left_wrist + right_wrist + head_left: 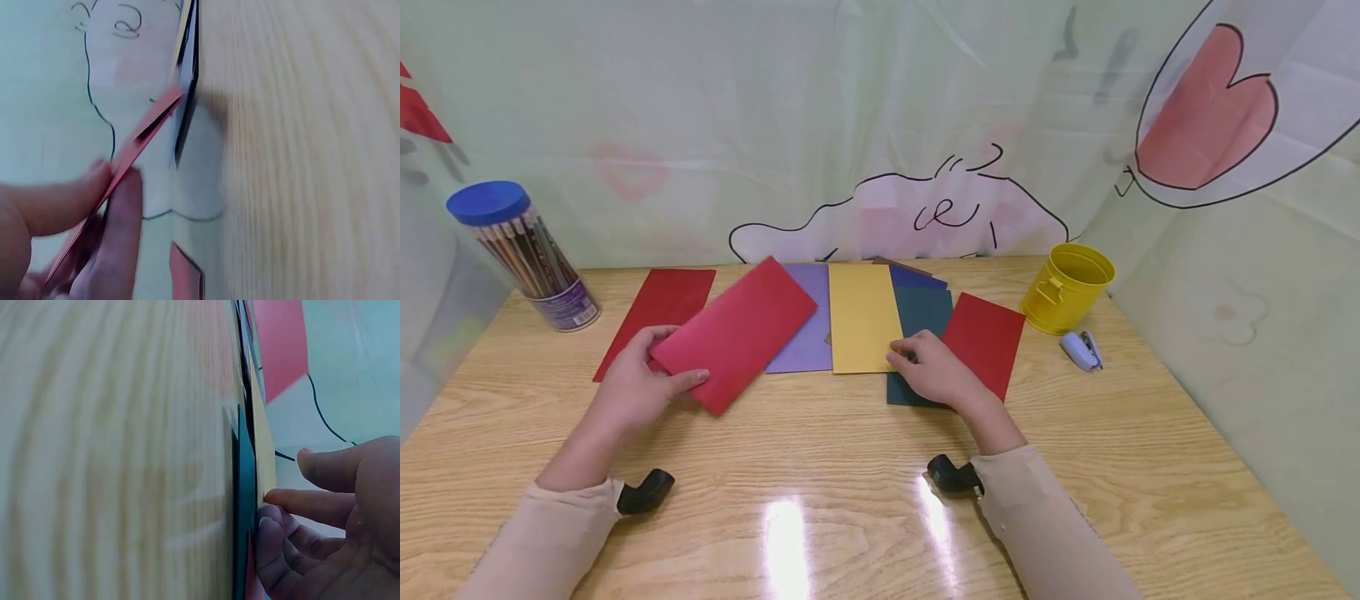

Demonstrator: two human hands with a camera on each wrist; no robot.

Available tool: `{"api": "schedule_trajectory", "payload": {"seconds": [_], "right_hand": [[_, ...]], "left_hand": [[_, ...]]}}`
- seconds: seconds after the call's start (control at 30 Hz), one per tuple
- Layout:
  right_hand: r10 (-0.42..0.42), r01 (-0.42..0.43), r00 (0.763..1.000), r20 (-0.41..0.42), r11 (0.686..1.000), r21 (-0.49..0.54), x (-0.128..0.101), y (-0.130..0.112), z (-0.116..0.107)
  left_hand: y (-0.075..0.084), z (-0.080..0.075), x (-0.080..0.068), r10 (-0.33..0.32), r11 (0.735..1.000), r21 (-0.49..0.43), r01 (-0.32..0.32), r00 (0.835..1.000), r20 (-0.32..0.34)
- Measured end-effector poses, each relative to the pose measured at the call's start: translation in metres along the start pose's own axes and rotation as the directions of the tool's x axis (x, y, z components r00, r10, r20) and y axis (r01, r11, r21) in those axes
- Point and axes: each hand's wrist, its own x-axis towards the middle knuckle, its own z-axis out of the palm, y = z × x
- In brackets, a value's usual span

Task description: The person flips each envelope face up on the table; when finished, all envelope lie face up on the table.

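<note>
In the head view my left hand [640,375] pinches a bright red envelope [737,337] by its near left end, thumb on top. The envelope is raised and tilted above the table; the left wrist view shows it edge-on, slightly gaping. My right hand [936,367] touches the right edge of a yellow envelope [863,321] with its fingertips. The right wrist view shows that thumb [322,469] held apart from the envelope. Beneath and beside the yellow one lie a purple envelope [801,354] and a dark teal envelope [925,308].
A darker red envelope [662,300] lies at left, another red envelope [988,342] at right. Blue [917,277] and brown edges peek out behind. A pencil tub [535,258] stands at left, a yellow pail [1063,292] and lilac stapler [1081,352] at right. A printed curtain hangs behind.
</note>
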Motion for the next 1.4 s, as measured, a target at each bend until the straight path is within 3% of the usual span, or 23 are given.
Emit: {"api": "schedule_trajectory", "payload": {"seconds": [0.1,0.2,0.4,0.53,0.7,0.8,0.9,1.03,1.17,1.4], "right_hand": [[0.003,-0.003,1.0,0.002,1.0,0.0,0.0,-0.001,0.0],[-0.001,0.001,1.0,0.005,1.0,-0.001,0.001,-0.001,0.001],[-0.014,0.014,1.0,0.011,1.0,-0.003,0.001,0.0,0.003],[-0.013,0.013,1.0,0.009,1.0,-0.001,0.001,0.0,0.002],[-0.016,0.016,1.0,0.005,1.0,0.005,0.001,0.0,0.003],[-0.021,0.021,1.0,0.003,1.0,0.002,0.002,0.002,0.003],[-0.022,0.022,1.0,0.0,1.0,-0.006,0.003,0.003,0.003],[-0.028,0.028,1.0,-0.001,0.999,-0.025,0.003,0.003,0.003],[-0.038,0.038,0.999,0.002,0.999,-0.037,0.002,0.002,0.002],[-0.043,0.044,0.999,0.013,0.998,-0.054,0.001,0.0,0.001]], "left_hand": [[-0.005,-0.009,0.003,-0.045,0.999,-0.018,0.044,0.993,-0.109],[-0.01,-0.019,0.005,-0.098,0.994,-0.055,0.089,0.975,-0.197],[-0.016,-0.031,0.005,-0.193,0.979,-0.118,0.167,0.946,-0.261],[-0.016,-0.03,0.004,-0.142,0.99,-0.021,0.142,0.943,-0.302],[-0.01,-0.022,0.001,0.01,0.992,0.12,0.036,0.933,-0.361],[-0.005,-0.014,-0.001,0.082,0.987,0.153,-0.041,0.959,-0.271],[0.0,-0.002,-0.004,0.121,0.978,0.182,-0.103,0.988,-0.094],[0.007,0.016,-0.007,0.139,0.971,0.185,-0.154,0.986,0.088],[0.011,0.03,-0.01,0.13,0.978,0.139,-0.153,0.978,0.162],[0.013,0.042,-0.005,0.073,0.987,0.123,-0.099,0.977,0.201]]}}
